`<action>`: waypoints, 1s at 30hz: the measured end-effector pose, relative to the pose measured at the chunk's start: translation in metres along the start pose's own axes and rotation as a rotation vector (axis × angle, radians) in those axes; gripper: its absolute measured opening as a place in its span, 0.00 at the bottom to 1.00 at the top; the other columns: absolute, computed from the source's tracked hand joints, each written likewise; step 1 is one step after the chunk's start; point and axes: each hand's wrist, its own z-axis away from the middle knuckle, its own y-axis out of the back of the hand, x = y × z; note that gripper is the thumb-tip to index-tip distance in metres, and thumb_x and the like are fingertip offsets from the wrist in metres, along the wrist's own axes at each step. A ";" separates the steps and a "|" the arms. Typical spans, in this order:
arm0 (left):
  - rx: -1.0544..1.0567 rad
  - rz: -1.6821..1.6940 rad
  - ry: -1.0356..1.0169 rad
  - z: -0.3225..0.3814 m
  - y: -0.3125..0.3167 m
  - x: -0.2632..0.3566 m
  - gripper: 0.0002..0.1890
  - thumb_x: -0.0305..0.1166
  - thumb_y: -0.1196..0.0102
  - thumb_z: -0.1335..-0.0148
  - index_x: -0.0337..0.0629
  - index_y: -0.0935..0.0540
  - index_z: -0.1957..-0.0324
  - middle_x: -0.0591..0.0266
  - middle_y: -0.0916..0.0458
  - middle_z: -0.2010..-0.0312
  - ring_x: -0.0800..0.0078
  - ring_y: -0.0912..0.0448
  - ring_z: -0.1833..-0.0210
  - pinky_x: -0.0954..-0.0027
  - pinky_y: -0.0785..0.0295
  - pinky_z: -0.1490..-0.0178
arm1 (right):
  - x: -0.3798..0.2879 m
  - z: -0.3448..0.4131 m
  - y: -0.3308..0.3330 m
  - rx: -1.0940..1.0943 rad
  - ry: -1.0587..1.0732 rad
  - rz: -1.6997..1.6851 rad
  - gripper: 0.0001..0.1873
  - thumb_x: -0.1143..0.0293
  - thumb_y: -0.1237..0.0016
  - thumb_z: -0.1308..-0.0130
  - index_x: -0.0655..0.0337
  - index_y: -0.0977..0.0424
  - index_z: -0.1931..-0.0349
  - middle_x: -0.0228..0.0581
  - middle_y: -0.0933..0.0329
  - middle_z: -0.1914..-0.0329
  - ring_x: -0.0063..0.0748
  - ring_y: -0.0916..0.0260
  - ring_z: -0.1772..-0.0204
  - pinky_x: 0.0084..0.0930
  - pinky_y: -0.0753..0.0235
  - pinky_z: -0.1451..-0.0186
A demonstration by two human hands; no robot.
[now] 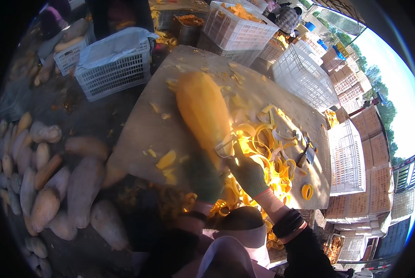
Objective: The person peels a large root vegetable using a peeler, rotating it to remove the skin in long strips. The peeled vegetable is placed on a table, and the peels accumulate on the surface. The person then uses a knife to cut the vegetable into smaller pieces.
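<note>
A large peeled orange squash (204, 107) lies on a wooden board (148, 118) in front of me. In a green glove, my left hand (205, 177) is blurred and dark at the squash's near end, gripping it there. My right hand (247, 172), gloved in green too, holds a metal peeler (225, 146) against the squash's lower right side. Curled yellow peel strips (280, 163) are heaped right of the squash and hang down over the board's near edge. A knife (302, 156) with a dark handle rests among scraps farther right.
Unpeeled squashes (84, 187) cover the ground at left. A plastic-covered white crate (115, 66) stands beyond them. More white crates (304, 76) line the board's far and right sides, one holding orange pieces (242, 13). A person (287, 19) crouches in the distance; another person's dark-clothed legs (122, 17) stand behind the covered crate.
</note>
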 end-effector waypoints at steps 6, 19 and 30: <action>0.021 0.008 -0.065 0.002 -0.016 0.015 0.61 0.46 0.24 0.54 0.29 0.47 0.25 0.27 0.37 0.32 0.31 0.38 0.29 0.34 0.52 0.23 | 0.052 0.100 0.041 -0.025 -0.208 0.051 0.33 0.46 0.49 0.28 0.51 0.33 0.28 0.51 0.15 0.66 0.51 0.16 0.66 0.43 0.18 0.65; -0.288 0.005 -0.557 0.050 -0.007 0.035 0.42 0.48 0.34 0.39 0.36 0.33 0.28 0.38 0.33 0.31 0.35 0.34 0.30 0.43 0.41 0.26 | 0.125 -0.197 -0.007 -0.139 -0.229 -0.011 0.31 0.48 0.56 0.32 0.58 0.25 0.35 0.54 0.16 0.52 0.55 0.19 0.47 0.47 0.22 0.45; -0.316 -0.268 -0.342 0.011 -0.098 0.120 0.55 0.58 0.39 0.44 0.34 0.45 0.23 0.33 0.43 0.25 0.42 0.43 0.22 0.47 0.53 0.20 | 0.225 -0.094 0.021 -0.401 -0.158 -0.016 0.30 0.46 0.58 0.28 0.54 0.32 0.32 0.53 0.20 0.46 0.55 0.21 0.46 0.43 0.25 0.43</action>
